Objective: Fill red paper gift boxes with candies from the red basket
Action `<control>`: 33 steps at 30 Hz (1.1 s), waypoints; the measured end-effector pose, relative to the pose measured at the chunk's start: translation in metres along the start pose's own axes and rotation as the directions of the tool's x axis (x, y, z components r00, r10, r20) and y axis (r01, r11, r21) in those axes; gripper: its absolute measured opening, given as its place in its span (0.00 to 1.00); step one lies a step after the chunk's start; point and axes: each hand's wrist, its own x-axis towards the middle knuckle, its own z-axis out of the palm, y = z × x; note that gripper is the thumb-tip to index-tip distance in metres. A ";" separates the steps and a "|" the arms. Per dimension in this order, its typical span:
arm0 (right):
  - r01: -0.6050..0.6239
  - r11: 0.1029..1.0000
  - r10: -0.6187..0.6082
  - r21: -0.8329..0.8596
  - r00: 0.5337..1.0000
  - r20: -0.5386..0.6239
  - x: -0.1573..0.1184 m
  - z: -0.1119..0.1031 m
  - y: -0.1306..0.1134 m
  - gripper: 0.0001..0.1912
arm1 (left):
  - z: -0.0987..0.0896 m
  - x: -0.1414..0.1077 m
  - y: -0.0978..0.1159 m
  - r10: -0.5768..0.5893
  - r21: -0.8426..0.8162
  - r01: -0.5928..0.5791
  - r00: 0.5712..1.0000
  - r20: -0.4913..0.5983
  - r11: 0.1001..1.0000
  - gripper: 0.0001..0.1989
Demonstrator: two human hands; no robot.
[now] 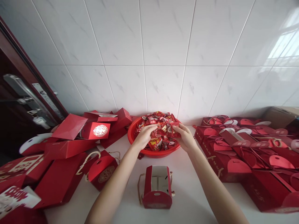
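A red bowl (158,153) full of red-wrapped candies (155,143) stands against the tiled wall. Over it, my left hand (145,135) pinches the left side of some red candy packets (164,128). My right hand (185,137) has its fingers closed on the right side of red packets, level with my left. How many packets each hand holds cannot be made out. Nearer to me, between my forearms, a small red box (157,199) stands with its top open and rope handles at both sides; its inside shows white.
Red boxes (60,177) lie piled at the left, one with a rope handle (105,171). Rows of red boxes (224,165) stand at the right, a brown carton (281,117) behind them. A door handle (23,90) is at far left.
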 end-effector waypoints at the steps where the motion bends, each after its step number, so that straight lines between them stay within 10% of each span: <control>1: 0.002 1.000 -0.002 -0.005 1.000 -0.003 0.000 0.000 -0.001 0.17 | 0.000 0.000 0.002 -0.046 -0.056 0.046 0.999 -0.004 0.997 0.08; 7: -0.001 1.000 0.001 -0.026 1.000 -0.015 -0.002 0.001 -0.004 0.18 | -0.002 -0.006 0.011 -0.167 -0.111 0.164 0.986 -0.021 0.980 0.20; 26: 0.205 0.901 -0.266 -0.383 0.957 -0.115 0.001 -0.006 -0.004 0.15 | -0.002 -0.006 0.004 0.011 -0.040 -0.009 0.998 0.066 0.999 0.27; 33: -0.051 0.992 0.064 -0.112 0.992 0.112 -0.011 0.008 -0.013 0.18 | 0.013 -0.012 0.002 0.169 -0.116 -0.151 0.972 0.164 0.982 0.28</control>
